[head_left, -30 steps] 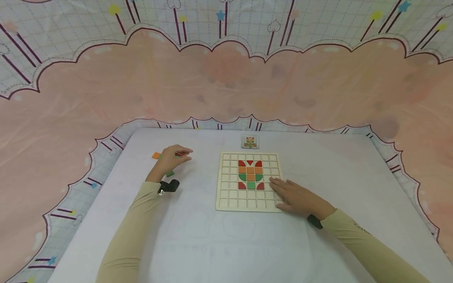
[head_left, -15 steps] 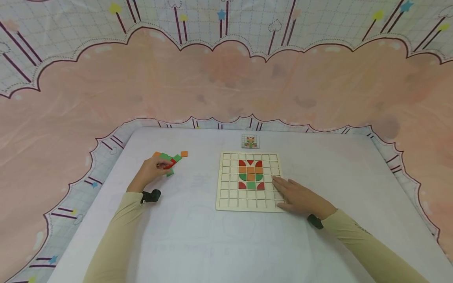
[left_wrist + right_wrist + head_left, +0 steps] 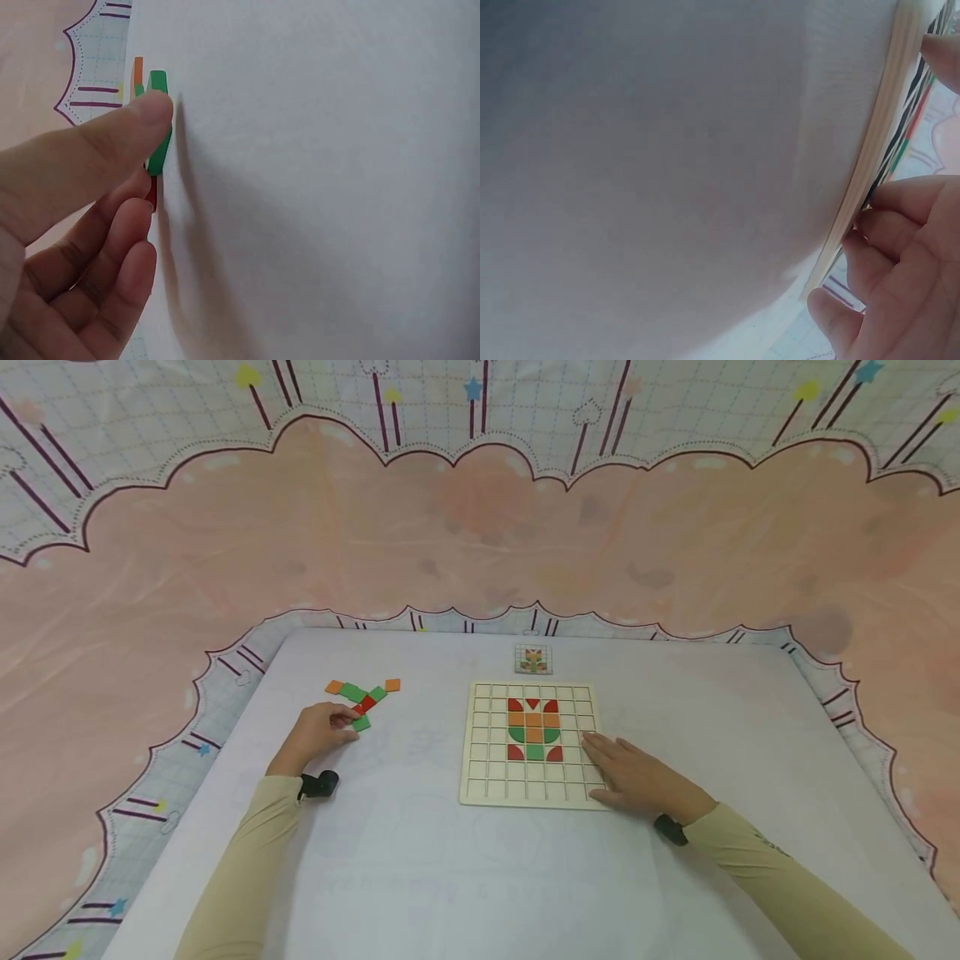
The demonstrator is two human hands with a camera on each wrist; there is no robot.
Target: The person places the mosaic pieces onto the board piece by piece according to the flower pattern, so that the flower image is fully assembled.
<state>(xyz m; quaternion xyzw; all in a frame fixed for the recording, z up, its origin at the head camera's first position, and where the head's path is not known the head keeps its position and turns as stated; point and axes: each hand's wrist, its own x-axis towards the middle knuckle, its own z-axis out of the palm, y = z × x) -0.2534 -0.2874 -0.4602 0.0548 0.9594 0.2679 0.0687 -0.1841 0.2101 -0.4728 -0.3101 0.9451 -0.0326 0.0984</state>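
Note:
My left hand (image 3: 318,731) is at the small pile of flat tiles on the left, its bent fingertips right at a red tile (image 3: 367,702). Thumb and fingers are spread apart beside a green tile (image 3: 362,723). From the left wrist, the thumb overlaps a green tile (image 3: 158,161) standing out against the white table. My right hand (image 3: 648,781) rests flat on the right edge of the pale wooden grid board (image 3: 487,785), fingers straight. Red, orange and green tiles (image 3: 534,735) form a pattern in the board's middle columns. The right wrist view shows fingertips along the board's edge (image 3: 870,157).
Other loose tiles lie around the left hand: green ones (image 3: 351,692) and two orange ones, including an orange tile (image 3: 392,685) set apart. Behind the board is a small pattern card (image 3: 533,659). Everything stands on a white table (image 3: 450,877) before a patterned cloth (image 3: 480,543).
My left hand has drawn back left and towards me from over the tiles, uncovering the orange, green and red ones, then its thumb and fingers parted. The right hand stays on the board.

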